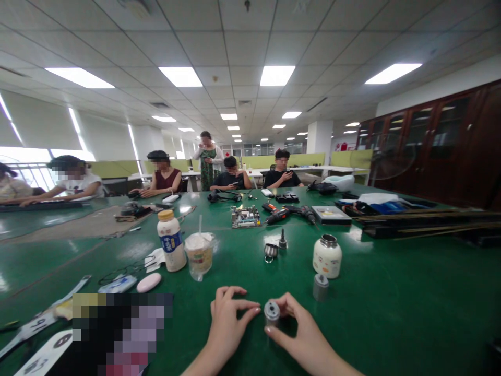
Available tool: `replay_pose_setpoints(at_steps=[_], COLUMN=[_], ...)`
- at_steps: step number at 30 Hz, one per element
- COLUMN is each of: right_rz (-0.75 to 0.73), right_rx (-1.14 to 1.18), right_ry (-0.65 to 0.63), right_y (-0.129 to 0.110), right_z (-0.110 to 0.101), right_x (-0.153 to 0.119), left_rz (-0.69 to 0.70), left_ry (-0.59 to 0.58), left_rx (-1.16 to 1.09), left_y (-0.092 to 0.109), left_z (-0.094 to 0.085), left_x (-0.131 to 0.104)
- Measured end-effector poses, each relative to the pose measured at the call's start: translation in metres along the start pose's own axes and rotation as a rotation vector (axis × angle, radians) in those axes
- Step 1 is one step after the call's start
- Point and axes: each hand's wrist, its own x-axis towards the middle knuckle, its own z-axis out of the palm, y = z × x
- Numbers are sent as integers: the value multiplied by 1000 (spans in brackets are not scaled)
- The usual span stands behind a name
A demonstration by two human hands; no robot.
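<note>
My right hand [299,329] has its thumb and fingers around a small metal cylinder [271,313] with a hole in its top, upright on the green table [376,308]. Just left of the cylinder is my left hand [230,324], fingers apart, holding nothing. A second metal cylinder [321,287] stands beyond my right hand, in front of a cream bottle [327,258] without a lid. Farther back are a round metal cap with a ring [270,251] and a dark metal part with a narrow top [282,239].
A milk bottle [171,245] and a plastic cup with a straw [199,256] stand left of centre. Behind lie a circuit board [246,216], power drills [277,215] and a grey box [331,215]. Several people sit across the table. A pink oval object [148,282] lies left.
</note>
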Motion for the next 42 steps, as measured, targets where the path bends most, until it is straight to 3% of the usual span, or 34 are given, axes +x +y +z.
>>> replay_pose_setpoints(at_steps=[6, 11, 16, 24, 32, 42], right_rz=[-15, -24, -43, -40, -46, -35], right_rx=[-9, -30, -26, -10, 14, -35], right_ry=[-7, 4, 7, 10, -4, 25], right_y=[3, 6, 5, 7, 5, 8], right_z=[0, 1, 2, 4, 2, 3], right_x=[1, 3, 1, 2, 2, 2], left_rz=[6, 128, 191, 247, 191, 195], left_ry=[2, 134, 6, -109, -14, -36], left_rx=[36, -89, -129, -143, -226, -407], left_y=[-2, 19, 38, 42, 42, 45], left_z=[3, -12, -19, -26, -21, -14], left_x=[-1, 4, 0, -4, -3, -4])
